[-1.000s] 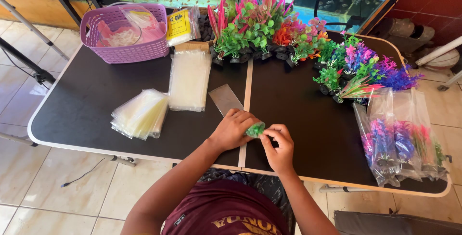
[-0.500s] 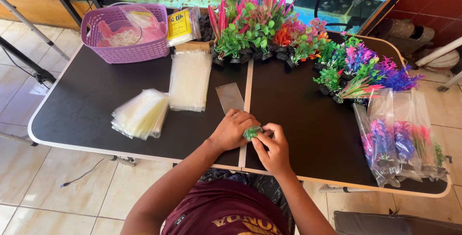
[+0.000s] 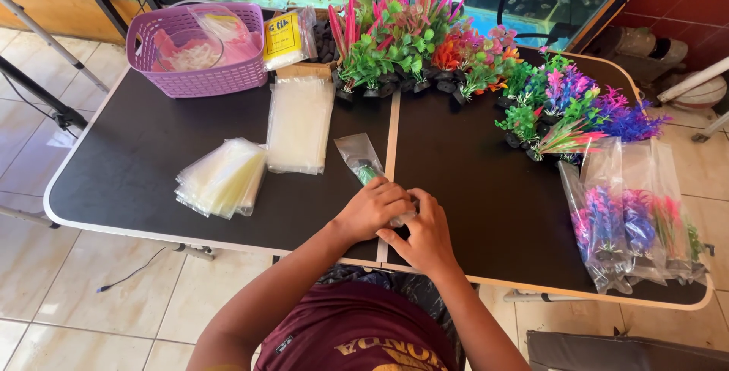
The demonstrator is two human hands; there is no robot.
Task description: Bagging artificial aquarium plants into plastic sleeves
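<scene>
Left hand [image 3: 373,208] and right hand [image 3: 425,236] together at table [image 3: 486,211] front edge, fingers pinched on clear bag [image 3: 361,158] holding a green plant [image 3: 367,173], bag stacks [image 3: 224,177] left, packed plants [image 3: 634,219] right, loose plants [image 3: 425,44] and purple basket [image 3: 199,48] beyond

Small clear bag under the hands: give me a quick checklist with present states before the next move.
1. Both hands on bag: left hand and right hand at its near end, ok.
2. Green plant inside bag: ok.
3. Bag flat on table: ok.
4. Bag mouth closed: cannot tell, hands cover it.
5. Spare bags apart from the hands: ok.
</scene>
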